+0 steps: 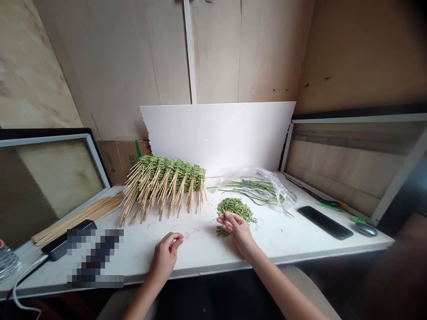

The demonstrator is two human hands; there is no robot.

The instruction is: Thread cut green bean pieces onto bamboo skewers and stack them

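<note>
My right hand is closed in a pinch on a thin bamboo stick, just over the near side of a heap of short-cut green stems. To its left, my left hand hovers above the table with thumb and fingertips pressed together. A faint pale line leaves its fingertips toward the right hand; whether it is the same stick I cannot make out. Behind my left hand lies a big stack of bamboo skewers, threaded with green stem pieces, their bare ends pointing toward me.
Loose bamboo sticks lie at the left, beside a black box with a cable and a plastic bottle. Long green stems, probably garlic scapes, rest in a clear bag. A phone and mouse are at the right; a white board stands behind.
</note>
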